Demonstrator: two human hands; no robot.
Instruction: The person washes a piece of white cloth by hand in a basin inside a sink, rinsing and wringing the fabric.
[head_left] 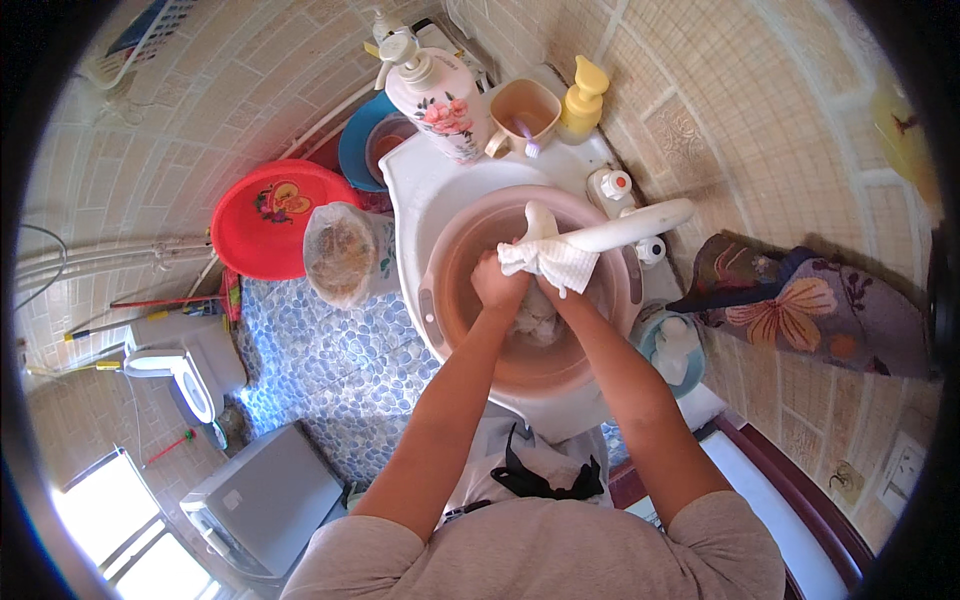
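Note:
Over a pinkish-brown plastic basin (437, 340) my two hands are close together at a wet white cloth (560, 264) with a waffle-like texture. My left hand (498, 284) is closed in a fist against the cloth's left side. The cloth drapes over my right hand (548, 286) and hides most of its fingers, which seem wrapped round it. Just above and behind the cloth hangs the white curved faucet spout (630, 226). Lower in the basin lies more pale wet fabric (538, 322), partly hidden by my forearms.
The basin sits in a white washbasin (408, 200). Behind stand a floral pump bottle (440, 105), a beige mug (524, 104) with a toothbrush and a yellow pump bottle (583, 102). Left are a red basin (240, 225) and a lined bin (345, 255). A floral towel (800, 305) hangs right.

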